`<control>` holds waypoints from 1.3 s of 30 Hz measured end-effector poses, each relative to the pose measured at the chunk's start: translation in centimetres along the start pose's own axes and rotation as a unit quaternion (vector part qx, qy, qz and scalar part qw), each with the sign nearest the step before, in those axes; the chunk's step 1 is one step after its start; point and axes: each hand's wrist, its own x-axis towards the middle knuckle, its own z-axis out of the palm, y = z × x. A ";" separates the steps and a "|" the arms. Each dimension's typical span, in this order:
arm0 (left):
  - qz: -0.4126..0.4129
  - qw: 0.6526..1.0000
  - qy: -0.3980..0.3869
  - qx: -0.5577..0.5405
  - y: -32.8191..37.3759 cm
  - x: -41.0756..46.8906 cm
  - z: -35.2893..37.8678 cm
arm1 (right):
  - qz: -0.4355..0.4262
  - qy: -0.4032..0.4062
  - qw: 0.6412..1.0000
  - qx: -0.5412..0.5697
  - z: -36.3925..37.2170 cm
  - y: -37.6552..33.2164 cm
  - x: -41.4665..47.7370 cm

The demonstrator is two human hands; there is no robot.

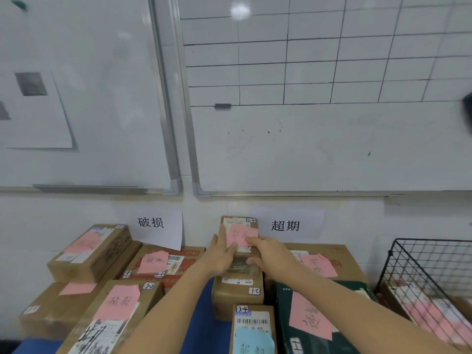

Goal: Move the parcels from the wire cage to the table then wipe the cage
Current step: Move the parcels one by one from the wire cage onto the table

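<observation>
A small brown parcel point(240, 226) with a pink note and a white label stands against the wall at the back of the blue table point(201, 312). It rests on top of another brown box point(237, 290). My left hand point(221, 254) holds its left side, fingers stretched up along the edge. My right hand point(265, 254) grips its right side and front, thumb below. The black wire cage point(419, 272) stands at the right edge, with parcels bearing pink notes point(419, 312) inside it.
Several cardboard parcels with pink notes crowd the table: a stack at the left point(92, 251), a dark green box point(311, 320) at the right, a box with a blue note point(252, 330) in front. Two paper signs hang on the wall below the whiteboards.
</observation>
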 end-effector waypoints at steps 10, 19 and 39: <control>0.080 0.981 0.094 0.148 4.6 -1.9 -0.1 | -0.001 0.044 0.999 -0.023 -5.5 2.3 -4.6; 0.166 0.972 0.032 0.165 14.9 -3.8 7.3 | 0.019 0.136 0.989 -0.058 -11.1 9.2 -14.1; 0.180 0.945 0.001 0.273 35.4 -5.3 33.6 | 0.100 0.076 0.991 -0.051 -14.9 37.7 -31.0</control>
